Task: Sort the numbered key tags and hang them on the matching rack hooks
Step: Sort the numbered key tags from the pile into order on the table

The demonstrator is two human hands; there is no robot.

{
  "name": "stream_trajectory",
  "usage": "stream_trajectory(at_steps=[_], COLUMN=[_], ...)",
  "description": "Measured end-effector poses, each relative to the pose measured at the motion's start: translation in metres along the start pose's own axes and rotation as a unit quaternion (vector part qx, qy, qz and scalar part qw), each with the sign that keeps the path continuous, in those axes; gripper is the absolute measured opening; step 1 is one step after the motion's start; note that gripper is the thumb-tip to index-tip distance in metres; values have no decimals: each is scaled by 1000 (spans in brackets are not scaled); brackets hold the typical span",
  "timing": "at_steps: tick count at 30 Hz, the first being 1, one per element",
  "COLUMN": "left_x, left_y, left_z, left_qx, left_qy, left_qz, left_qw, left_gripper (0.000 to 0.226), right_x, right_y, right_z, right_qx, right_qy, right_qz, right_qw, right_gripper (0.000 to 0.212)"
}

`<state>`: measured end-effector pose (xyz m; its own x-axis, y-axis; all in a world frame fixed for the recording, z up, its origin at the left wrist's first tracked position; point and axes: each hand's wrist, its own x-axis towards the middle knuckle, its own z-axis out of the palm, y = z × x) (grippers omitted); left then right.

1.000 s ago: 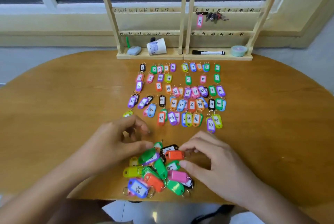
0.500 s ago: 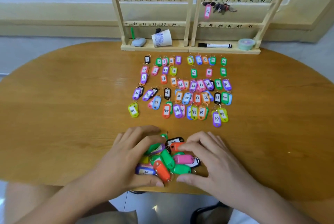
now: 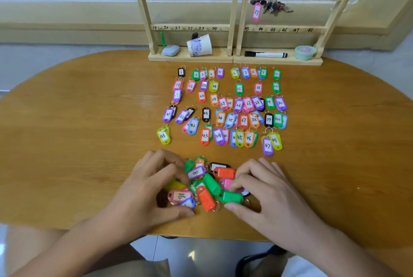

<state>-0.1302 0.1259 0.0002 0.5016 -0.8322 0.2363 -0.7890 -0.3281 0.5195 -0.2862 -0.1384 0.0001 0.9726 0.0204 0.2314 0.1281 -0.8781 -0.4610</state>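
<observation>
We see loose tag pile (image 3: 205, 198) at table's (image 3: 78, 142) near edge; left hand (image 3: 145, 187), right hand (image 3: 268, 192) cup it, fingers curled, pinch unclear to us; sorted tag rows (image 3: 206, 114) lie between pile and rack (image 3: 232, 31); marker (image 3: 266, 54), paper cup (image 3: 200, 45) on rack base

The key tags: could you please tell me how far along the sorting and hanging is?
Done: most tags lie in numbered rows; one pink tag 37 hangs on the rack. In hand: left hand and right hand touch the unsorted pile. Left: sorting that pile, then hanging the rest.
</observation>
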Motion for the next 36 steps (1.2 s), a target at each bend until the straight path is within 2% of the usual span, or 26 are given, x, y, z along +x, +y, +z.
stream_trajectory(at_steps=[9,17,20,22,25,27,30,33,36], left_x=[-9,-3,5,13,32,48,76,105,131], left_y=[7,17,25,29,31,32,30,21,16], left_z=[-6,-10,-18,-23,-29,-32,-32,-29,-27], left_qx=[34,-16,-74,-102,-165,-207,-258,-283,-335], left_qy=[-34,-47,-36,-24,-7,4,14,27,44], left_qz=[-1,-14,-45,-67,-109,-132,-150,-160,-169], left_qw=[999,999,996,992,980,969,954,945,926], left_gripper=[24,15,16,19,21,23,22,21,22], right_x=[1,7,14,22,38,50,68,86,103], right_y=[-8,-2,2,3,7,14,21,27,32], right_z=[-3,-6,-13,-21,-31,-37,-45,-53,-58], right_qx=[-84,-103,-29,92,270,336,386,407,436], right_qy=[5,30,58,73,71,75,76,80,72], right_qz=[-55,-71,-30,42,155,190,207,198,178], right_qw=[995,992,997,992,948,920,896,888,879], right_gripper=[19,15,13,14,16,14,11,7,21])
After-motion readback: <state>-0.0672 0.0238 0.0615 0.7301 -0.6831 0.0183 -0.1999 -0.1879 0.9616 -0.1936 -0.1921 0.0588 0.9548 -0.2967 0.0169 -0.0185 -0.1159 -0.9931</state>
